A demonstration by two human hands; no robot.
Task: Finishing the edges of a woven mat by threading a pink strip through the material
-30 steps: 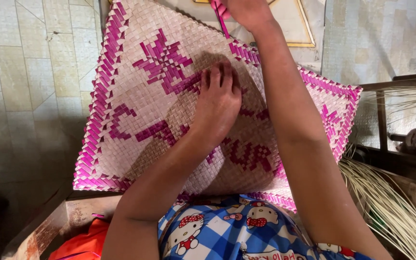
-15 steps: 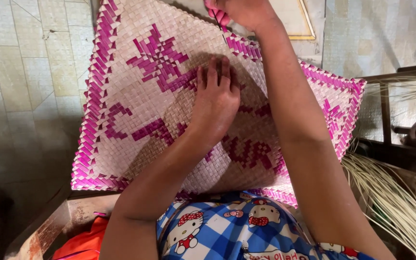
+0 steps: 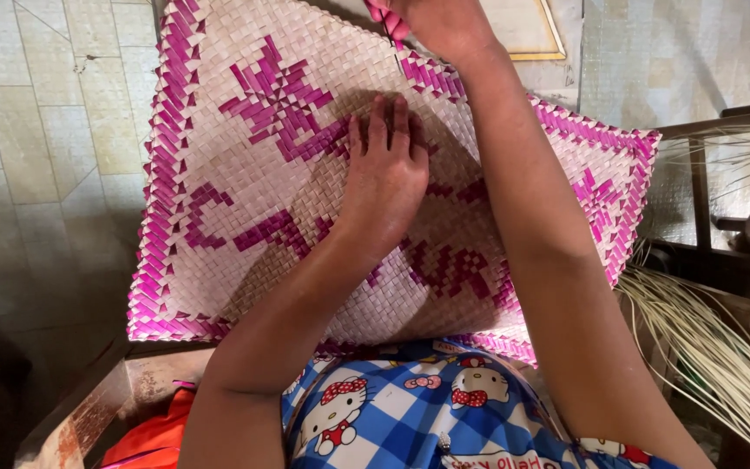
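Observation:
A square woven mat (image 3: 245, 113) of pale strips with a magenta border and magenta patterns rests on my lap and tilts away from me. My left hand (image 3: 385, 174) lies flat on its middle, fingers together and pressed on the weave. My right hand (image 3: 440, 22) reaches to the mat's far edge at the top of the view and pinches magenta border strips (image 3: 390, 19) there; its fingers are partly cut off by the frame.
A bundle of loose pale straw strips (image 3: 705, 347) lies at the right beside a dark wooden frame (image 3: 722, 130). Tiled floor (image 3: 36, 139) spreads at the left. An orange cloth (image 3: 149, 439) and a worn wooden edge (image 3: 88, 417) sit at the lower left.
The mat has come nearer and sits larger in view. My left hand stays pressed on its middle, and my right hand keeps its hold at the far edge.

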